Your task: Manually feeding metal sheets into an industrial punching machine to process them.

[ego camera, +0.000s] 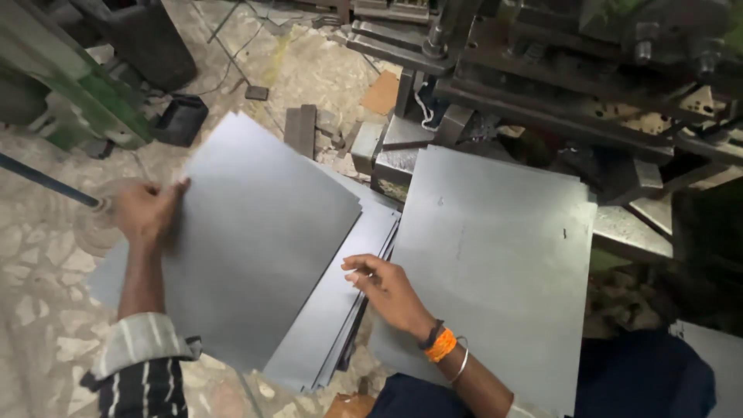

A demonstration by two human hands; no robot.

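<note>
Left hand (147, 210) fingers pinch top steel sheet (255, 240) at far edge; right hand (391, 290) spread loose on sheet stack (340, 310). Risk: one-sided grip, sheet sags, slides, sharp edge cuts.

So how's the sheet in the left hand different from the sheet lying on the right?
The left sheet is lifted and tilted, gripped at its edge by the left hand; the right sheet lies flat on its pile, untouched. The left sheet overlaps a fanned stack that the right hand fingers; the right sheet sits squarely by the press. Both are plain grey metal rectangles of similar size.
</note>
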